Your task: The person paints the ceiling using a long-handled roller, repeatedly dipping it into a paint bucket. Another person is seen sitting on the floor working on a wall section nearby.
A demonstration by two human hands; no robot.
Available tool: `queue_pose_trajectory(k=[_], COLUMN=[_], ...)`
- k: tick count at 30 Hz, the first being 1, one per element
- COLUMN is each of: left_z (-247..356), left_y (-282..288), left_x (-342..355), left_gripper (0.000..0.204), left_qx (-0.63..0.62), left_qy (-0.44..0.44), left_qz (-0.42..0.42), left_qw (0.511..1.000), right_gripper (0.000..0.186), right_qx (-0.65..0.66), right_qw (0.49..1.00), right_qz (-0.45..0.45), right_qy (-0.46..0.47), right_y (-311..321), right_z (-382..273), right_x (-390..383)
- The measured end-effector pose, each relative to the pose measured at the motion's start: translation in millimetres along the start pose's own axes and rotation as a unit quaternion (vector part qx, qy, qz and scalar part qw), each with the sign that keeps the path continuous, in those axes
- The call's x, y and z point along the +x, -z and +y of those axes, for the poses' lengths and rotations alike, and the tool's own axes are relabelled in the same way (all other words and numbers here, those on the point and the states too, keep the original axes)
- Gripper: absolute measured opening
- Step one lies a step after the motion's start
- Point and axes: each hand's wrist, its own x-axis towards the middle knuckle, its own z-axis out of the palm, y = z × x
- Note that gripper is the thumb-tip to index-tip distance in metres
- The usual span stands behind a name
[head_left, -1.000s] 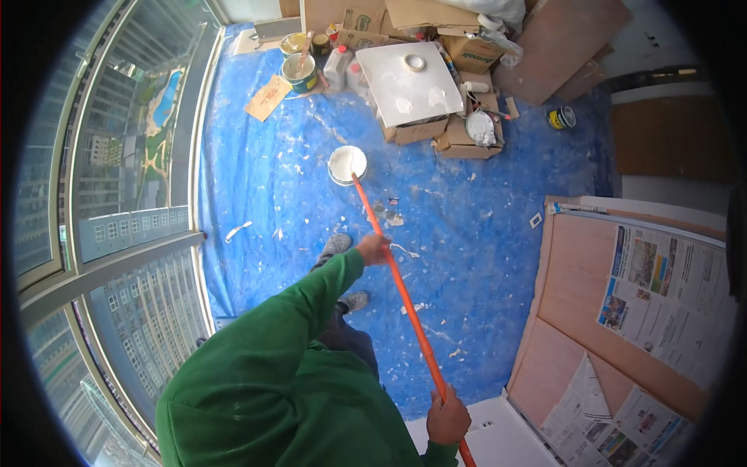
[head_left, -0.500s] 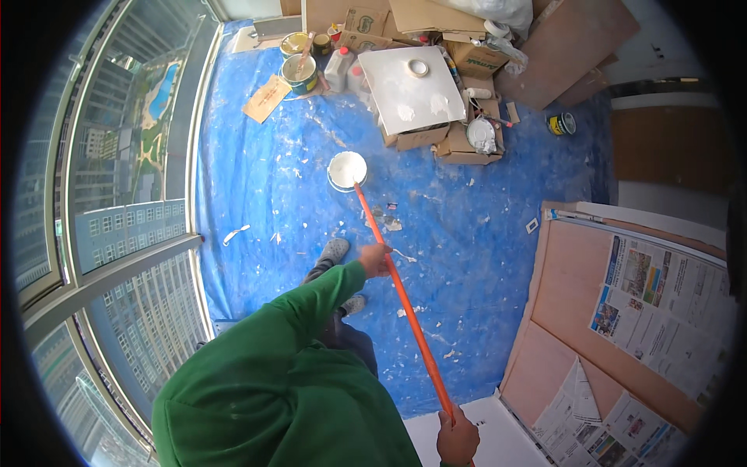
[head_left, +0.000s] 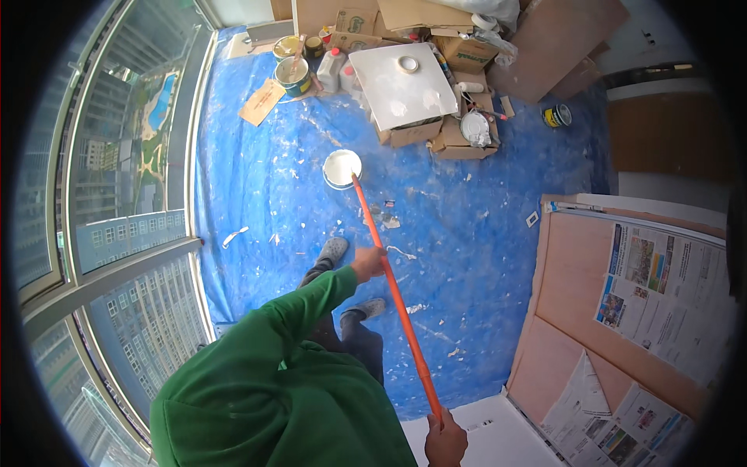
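A long orange extension pole (head_left: pixel 402 312) slants from the lower right up to a round bucket of white paint (head_left: pixel 339 166) on the floor. Its far tip is at the bucket's inner right side; whatever is fixed there cannot be made out. My left hand (head_left: pixel 369 263) is closed round the pole's upper part, the green sleeve stretched forward. Lower down, close to the bottom edge of the picture, my right hand (head_left: pixel 446 440) grips the pole near its other end.
Blue sheeting (head_left: pixel 264 187) spotted with white scraps covers the floor. Paint cans (head_left: pixel 293 76), a jug (head_left: pixel 330 71) and cardboard boxes bearing a white board (head_left: pixel 403 83) stand at the back. Windows (head_left: pixel 128 148) line the left; newspaper-covered panels (head_left: pixel 576 288) stand right. A small can (head_left: pixel 557 116) sits far right.
My right foot has stepped forward and to the right. Both hands and the pole sit slightly further left in view, the pole's tip still at the bucket.
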Motion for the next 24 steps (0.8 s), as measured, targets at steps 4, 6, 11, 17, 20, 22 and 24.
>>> queue_pose_trajectory(k=[4,6,11,17,20,22,24], left_z=[-11.2,-23.1,-55.5,-96.2,-121.0,-133.5,-143.3], left_y=[-3.5,-13.1,-22.8,-42.3,-49.7,-54.4,-57.6], left_x=[7.7,6.9,2.4,0.0,-9.6,-9.5,-2.4], left_gripper=[0.036,0.037,0.040,0.041,0.041,0.041,0.041], left_qx=[-0.007,0.017,0.019,-0.017,-0.040,-0.050,-0.046], left_qy=[-0.006,-0.015,-0.069,-0.088,-0.083,-0.089,-0.103], left_qz=[0.052,0.064,0.038,0.045,-0.002,-0.006,0.007], left_qw=[0.999,0.998,0.997,0.995,0.996,0.995,0.994], right_gripper=[0.036,0.035,0.035,0.037,0.039,0.041,0.041], right_qx=[0.017,0.020,0.084,0.054,0.124,0.103,0.112], right_qw=[0.998,0.999,0.992,0.985,0.967,0.963,0.952], right_qz=[0.050,0.048,0.068,0.141,0.182,0.204,0.239], right_qy=[0.020,0.014,0.058,0.078,0.126,0.142,0.153], right_y=[-39.3,-50.1,-95.6,-131.0,-147.4,-160.9,-173.4], right_z=[14.4,35.4,99.7,154.2,199.6,219.8,231.7], right_x=[21.8,13.5,28.4,31.7,33.6,34.9,38.5])
